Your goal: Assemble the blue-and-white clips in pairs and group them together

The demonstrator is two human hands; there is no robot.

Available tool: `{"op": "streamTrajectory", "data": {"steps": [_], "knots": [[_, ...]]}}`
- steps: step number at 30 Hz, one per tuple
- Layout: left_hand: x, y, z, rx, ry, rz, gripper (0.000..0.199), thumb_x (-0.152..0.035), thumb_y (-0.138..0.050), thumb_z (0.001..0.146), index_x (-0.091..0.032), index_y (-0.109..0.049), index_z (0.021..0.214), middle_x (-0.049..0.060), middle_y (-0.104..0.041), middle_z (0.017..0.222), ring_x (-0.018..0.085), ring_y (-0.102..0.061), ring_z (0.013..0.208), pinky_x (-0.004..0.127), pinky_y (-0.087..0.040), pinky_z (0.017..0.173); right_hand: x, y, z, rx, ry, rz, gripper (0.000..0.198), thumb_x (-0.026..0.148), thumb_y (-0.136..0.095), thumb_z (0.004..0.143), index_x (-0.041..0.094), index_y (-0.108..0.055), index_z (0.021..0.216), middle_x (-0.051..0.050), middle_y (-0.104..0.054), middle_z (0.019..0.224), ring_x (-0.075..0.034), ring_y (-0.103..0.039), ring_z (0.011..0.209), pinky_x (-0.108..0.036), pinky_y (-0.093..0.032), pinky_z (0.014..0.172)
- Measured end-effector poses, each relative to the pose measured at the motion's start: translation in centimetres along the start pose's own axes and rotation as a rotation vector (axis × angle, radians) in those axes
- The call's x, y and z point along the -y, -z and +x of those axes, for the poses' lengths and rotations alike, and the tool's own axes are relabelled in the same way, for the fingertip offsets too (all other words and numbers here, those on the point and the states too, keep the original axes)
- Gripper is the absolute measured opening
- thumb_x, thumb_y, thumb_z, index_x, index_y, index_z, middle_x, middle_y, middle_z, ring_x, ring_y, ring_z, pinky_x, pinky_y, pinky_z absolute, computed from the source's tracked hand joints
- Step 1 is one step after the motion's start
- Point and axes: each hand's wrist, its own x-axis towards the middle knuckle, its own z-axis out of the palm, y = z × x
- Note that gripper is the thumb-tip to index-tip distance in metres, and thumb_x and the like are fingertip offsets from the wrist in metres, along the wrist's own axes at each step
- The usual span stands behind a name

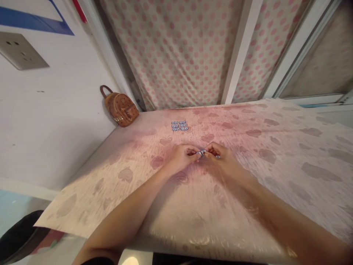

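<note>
Near the middle of the table, my left hand (184, 154) and my right hand (220, 154) meet with their fingertips pinched. Between them is a small blue-and-white piece (202, 152), gripped from both sides; its kind is too small to make out. A bit of the same blue and white shows under the fingers of my right hand. Farther back lies a group of several small blue-and-white pieces (179, 125), set out in two columns of short rows.
A patterned cloth (264, 154) covers the table. A small brown backpack (122, 109) leans against the wall at the back left. Behind the table hangs a pink-dotted curtain (176, 51) with white frame posts. A wall socket (23, 51) is at the upper left.
</note>
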Motion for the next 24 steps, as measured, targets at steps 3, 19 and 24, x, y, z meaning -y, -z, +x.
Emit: {"op": "streamTrajectory", "data": {"steps": [3, 19, 24], "knots": [[-0.27, 0.02, -0.05, -0.029, 0.046, -0.092, 0.023, -0.03, -0.079, 0.077, -0.013, -0.072, 0.091, 0.004, -0.07, 0.076, 0.01, -0.061, 0.065, 0.022, -0.047, 0.062, -0.06, 0.03, -0.02, -0.045, -0.008, 0.035, 0.015, 0.035, -0.061, 0.087, 0.022, -0.058, 0.08, 0.0, -0.064, 0.074, -0.016, -0.06, 0.07, -0.03, -0.045, 0.066], [-0.27, -0.47, -0.04, -0.195, 0.08, -0.143, 0.025, -0.036, -0.078, 0.079, -0.013, -0.076, 0.088, 0.009, -0.076, 0.082, 0.016, -0.071, 0.075, 0.025, -0.055, 0.067, -0.19, 0.02, -0.14, -0.089, -0.035, 0.055, 0.013, 0.034, -0.061, 0.086, 0.023, -0.055, 0.09, 0.001, -0.065, 0.072, -0.016, -0.061, 0.067, -0.03, -0.045, 0.064], [-0.38, -0.72, -0.22, -0.219, 0.054, -0.153, 0.02, -0.032, -0.078, 0.08, -0.014, -0.077, 0.09, 0.008, -0.077, 0.084, 0.016, -0.071, 0.077, 0.026, -0.056, 0.071, 0.14, 0.02, -0.38, -0.093, 0.005, -0.025, 0.009, 0.03, -0.058, 0.089, 0.023, -0.056, 0.094, 0.001, -0.064, 0.073, -0.016, -0.06, 0.069, -0.031, -0.043, 0.068]]}}
